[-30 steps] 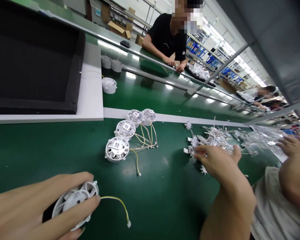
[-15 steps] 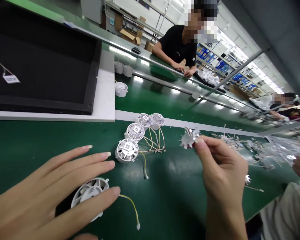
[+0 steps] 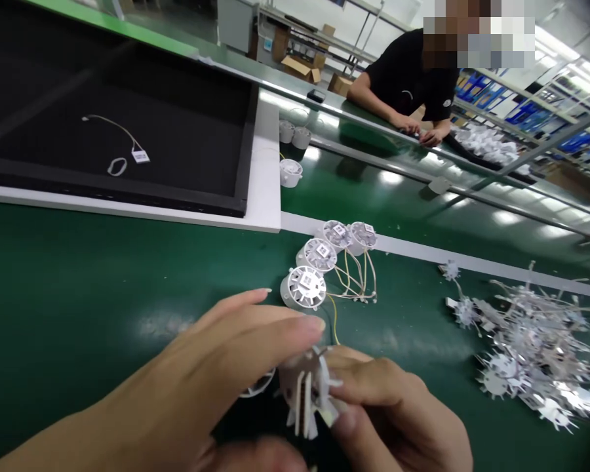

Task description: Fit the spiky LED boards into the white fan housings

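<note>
Pinched in my right hand (image 3: 398, 406) is a small silvery finned heat sink (image 3: 319, 380), turned edge-on with a pale connector-like strip facing me. My left hand (image 3: 216, 367) arches over its left side, thumb and fingers apart; whether the fingertips touch it I cannot tell. Beneath my left hand lies a white round fan housing (image 3: 258, 387), mostly hidden. Just beyond my hands stand several white round housings with finned tops and square labels, the nearest housing (image 3: 303, 288) trailing a yellow wire.
At right lies a tangled pile of finned metal pieces with wires (image 3: 526, 347). A large black tray (image 3: 246, 157) at left holds a wired white tag (image 3: 140, 156) and a small loop (image 3: 117, 166). More white housings (image 3: 291, 173) stand farther back. Across the bench a person (image 3: 408, 78) works.
My right hand has brought the finned piece left and down, close to my left hand, and it is now turned edge-on. My left hand has shifted right. The view has swung left.
</note>
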The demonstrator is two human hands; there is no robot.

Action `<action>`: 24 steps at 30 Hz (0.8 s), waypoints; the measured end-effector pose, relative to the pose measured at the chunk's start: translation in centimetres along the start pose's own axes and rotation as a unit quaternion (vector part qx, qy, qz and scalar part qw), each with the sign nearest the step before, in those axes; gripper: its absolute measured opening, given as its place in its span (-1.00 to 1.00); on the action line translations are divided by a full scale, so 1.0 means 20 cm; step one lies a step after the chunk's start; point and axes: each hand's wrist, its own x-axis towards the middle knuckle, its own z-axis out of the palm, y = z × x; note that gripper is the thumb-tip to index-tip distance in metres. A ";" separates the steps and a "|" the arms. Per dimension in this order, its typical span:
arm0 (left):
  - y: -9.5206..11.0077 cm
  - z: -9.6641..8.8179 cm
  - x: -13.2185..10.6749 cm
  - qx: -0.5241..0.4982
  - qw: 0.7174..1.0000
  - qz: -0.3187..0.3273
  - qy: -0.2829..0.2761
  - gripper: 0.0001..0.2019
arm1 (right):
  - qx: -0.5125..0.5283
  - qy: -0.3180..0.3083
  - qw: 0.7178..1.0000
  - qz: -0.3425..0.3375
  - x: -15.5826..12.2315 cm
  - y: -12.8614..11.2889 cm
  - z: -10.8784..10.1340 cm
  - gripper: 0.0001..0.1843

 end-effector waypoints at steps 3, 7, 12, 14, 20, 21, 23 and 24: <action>0.00 -0.01 0.02 -0.005 1.000 -0.001 0.000 -0.53 | 0.035 -0.023 0.999 -0.015 0.02 0.01 0.02 -0.66; -0.01 -0.04 0.03 0.010 1.000 0.023 -0.013 -0.55 | 0.019 -0.026 0.999 -0.004 0.03 0.01 0.04 -0.73; -0.01 -0.05 0.05 0.032 0.999 0.026 0.000 -0.61 | -0.044 -0.014 0.999 -0.015 0.02 0.02 0.04 -0.66; -0.01 -0.05 0.06 0.053 0.998 0.029 0.011 -0.65 | -0.078 0.012 0.997 -0.025 0.01 0.03 0.04 -0.58; 0.01 -0.04 0.06 0.060 0.997 0.042 0.028 -0.66 | -0.214 0.053 0.969 -0.113 0.00 0.03 0.04 -0.81; 0.01 -0.04 0.06 0.059 0.997 0.044 0.032 -0.66 | -0.229 0.060 0.964 -0.118 0.00 0.02 0.03 -0.87; 0.02 -0.04 0.07 0.069 0.995 0.050 0.048 -0.64 | -0.240 0.074 0.961 -0.118 0.02 0.00 0.02 -0.92; 0.02 -0.05 0.06 0.079 0.994 0.052 0.054 -0.62 | -0.240 0.067 0.962 -0.114 0.02 0.00 0.01 -0.94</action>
